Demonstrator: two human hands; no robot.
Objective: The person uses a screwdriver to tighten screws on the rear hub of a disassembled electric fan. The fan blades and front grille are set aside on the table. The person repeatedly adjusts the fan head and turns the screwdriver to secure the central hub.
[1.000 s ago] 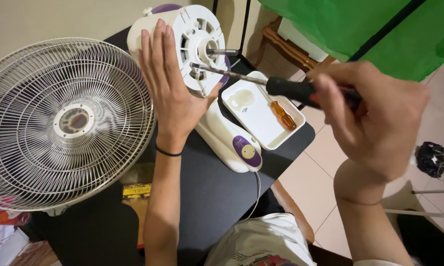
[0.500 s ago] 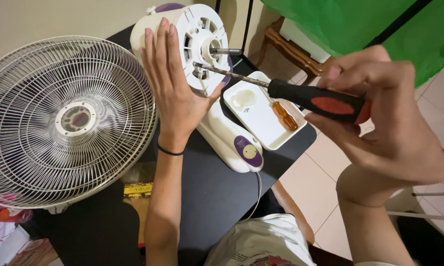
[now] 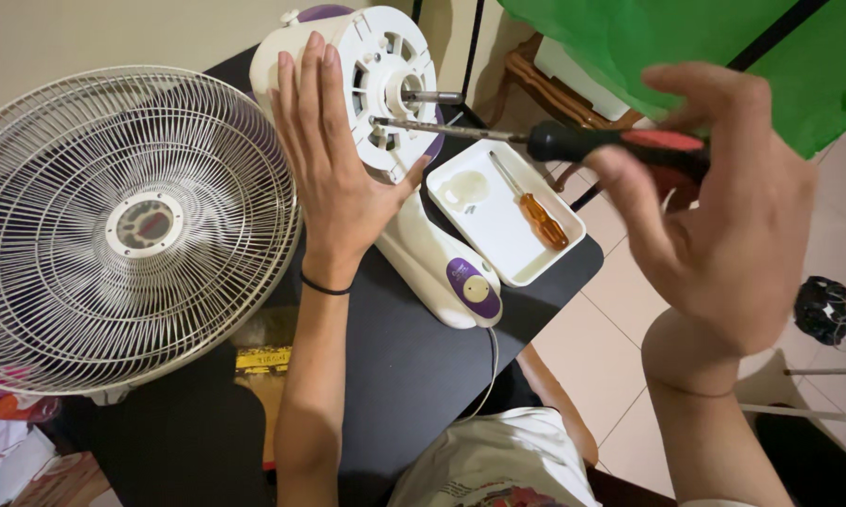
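A white and purple fan motor housing (image 3: 385,66) lies on a black table (image 3: 385,376), its bare shaft pointing right. My left hand (image 3: 334,164) rests flat on the housing, fingers together, a black band on the wrist. My right hand (image 3: 723,216) grips a screwdriver with a black and red handle (image 3: 620,143). Its metal tip touches the front face of the housing just below the shaft.
A white wire fan grille (image 3: 132,225) lies at the left of the table. A white tray (image 3: 554,258) right of the fan holds a small orange-handled screwdriver (image 3: 535,208) and a pale round part. Green cloth (image 3: 685,47) hangs at upper right; tiled floor lies below.
My right hand has turned on the screwdriver handle, fingers now spread over it. The view moved closer. My left hand stays on the housing.
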